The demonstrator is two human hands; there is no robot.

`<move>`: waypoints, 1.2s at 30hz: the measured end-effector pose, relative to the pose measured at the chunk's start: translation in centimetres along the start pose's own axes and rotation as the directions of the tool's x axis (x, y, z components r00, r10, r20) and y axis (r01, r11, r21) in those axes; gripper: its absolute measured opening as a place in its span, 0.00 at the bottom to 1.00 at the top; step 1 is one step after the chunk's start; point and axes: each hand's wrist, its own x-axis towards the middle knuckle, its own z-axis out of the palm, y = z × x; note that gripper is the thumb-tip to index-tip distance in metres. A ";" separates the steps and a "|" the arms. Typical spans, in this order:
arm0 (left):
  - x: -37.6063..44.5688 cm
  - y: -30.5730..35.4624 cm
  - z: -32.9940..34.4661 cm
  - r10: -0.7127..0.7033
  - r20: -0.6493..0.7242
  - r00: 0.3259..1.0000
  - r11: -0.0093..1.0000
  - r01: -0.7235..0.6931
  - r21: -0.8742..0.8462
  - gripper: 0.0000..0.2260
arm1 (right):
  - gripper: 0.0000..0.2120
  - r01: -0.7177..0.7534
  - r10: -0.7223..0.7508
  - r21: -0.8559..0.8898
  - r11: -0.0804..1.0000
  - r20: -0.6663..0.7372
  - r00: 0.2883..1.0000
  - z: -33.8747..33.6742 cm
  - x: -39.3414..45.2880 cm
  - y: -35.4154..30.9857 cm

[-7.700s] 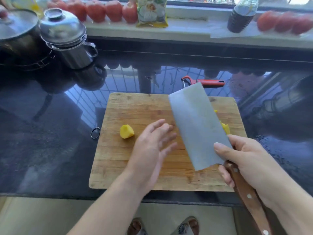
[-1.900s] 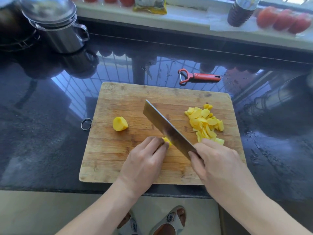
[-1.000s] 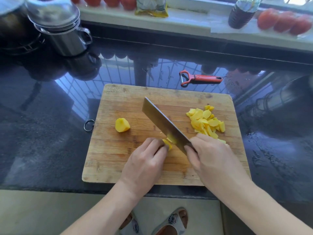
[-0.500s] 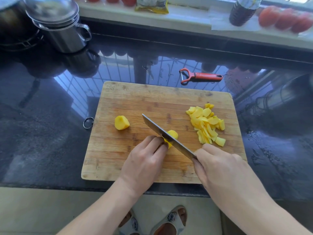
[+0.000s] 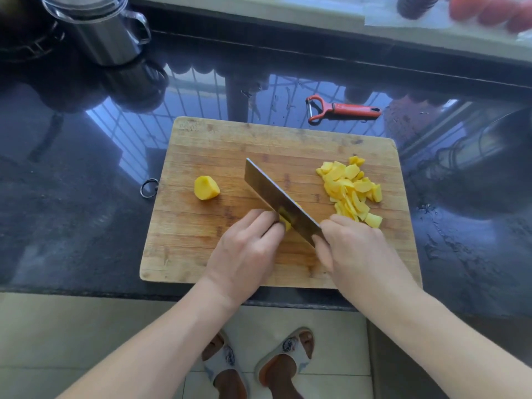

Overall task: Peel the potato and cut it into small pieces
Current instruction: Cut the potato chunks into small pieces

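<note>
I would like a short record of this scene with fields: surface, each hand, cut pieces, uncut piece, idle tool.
surface: wooden cutting board
left hand: holds potato piece against cleaver
right hand: grips cleaver
cut pieces: pile of slices, board's right side
uncut piece: potato chunk, board's left side
idle tool: red peeler on counter behind board

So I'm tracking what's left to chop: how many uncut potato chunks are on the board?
2. One potato chunk lies alone on the cutting board's left; the other is under the cleaver, held by the left hand, mostly hidden.
</note>
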 end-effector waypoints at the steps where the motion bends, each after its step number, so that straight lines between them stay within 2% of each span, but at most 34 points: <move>1: 0.0 0.1 0.0 -0.003 -0.001 1.000 1.000 0.003 -0.005 0.08 | 0.12 0.002 -0.001 0.043 0.999 -0.015 1.000 0.2 0.7 0.2; 8: -0.3 -0.1 0.2 0.018 0.003 1.000 1.000 -0.018 0.001 0.06 | 0.15 0.056 -0.035 0.115 0.992 -0.172 0.984 -0.6 0.2 0.1; 16: -0.2 0.0 0.2 0.020 -0.012 1.000 1.000 -0.020 0.019 0.07 | 0.13 0.079 -0.079 -0.001 0.997 -0.130 0.988 -0.8 -1.4 0.1; 24: -0.2 0.0 0.2 0.015 -0.015 1.000 1.000 -0.015 0.016 0.08 | 0.12 0.010 -0.013 -0.079 0.997 -0.033 0.999 -0.9 -2.2 -0.2; 31: -0.2 0.2 0.0 0.010 -0.022 1.000 1.000 -0.010 0.010 0.08 | 0.14 0.048 -0.045 0.025 0.999 -0.110 0.993 0.7 2.0 -1.2; 36: -0.4 0.1 0.1 0.009 -0.034 0.999 1.000 -0.008 0.028 0.07 | 0.16 0.018 -0.004 0.085 0.996 -0.162 0.987 -0.3 0.1 0.0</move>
